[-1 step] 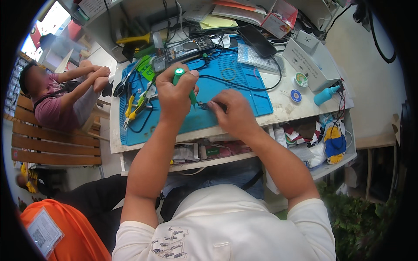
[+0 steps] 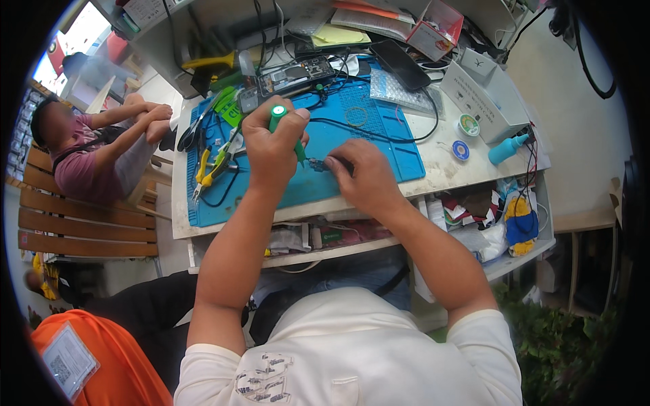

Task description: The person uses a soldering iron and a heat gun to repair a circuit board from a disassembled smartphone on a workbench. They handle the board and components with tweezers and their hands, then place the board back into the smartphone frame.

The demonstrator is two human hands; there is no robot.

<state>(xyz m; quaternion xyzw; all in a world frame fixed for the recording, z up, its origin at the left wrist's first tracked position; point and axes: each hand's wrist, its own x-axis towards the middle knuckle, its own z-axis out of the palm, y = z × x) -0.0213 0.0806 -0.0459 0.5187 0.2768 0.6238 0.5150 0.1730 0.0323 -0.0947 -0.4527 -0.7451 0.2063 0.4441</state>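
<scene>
Over the blue work mat (image 2: 284,199), my left hand (image 2: 269,135) is closed around a green screwdriver (image 2: 277,118). Its light-coloured cap points up and the lower end points down between my hands. My right hand (image 2: 365,172) pinches a small dark part (image 2: 317,164) between thumb and fingers, just off the mat. It looks like a little circuit board, but it is too small to make out. The screwdriver's lower end is close beside this part; whether they touch I cannot tell. Yellow-handled pliers (image 2: 203,169) lie left of my left hand.
An opened phone (image 2: 294,76) and a black phone (image 2: 399,64) lie at the back. Cables cross the mat. To the right are a solder spool (image 2: 460,150), a blue bottle (image 2: 508,149) and a white box (image 2: 484,98). An open drawer (image 2: 474,260) holds clutter. A person (image 2: 95,155) sits at left.
</scene>
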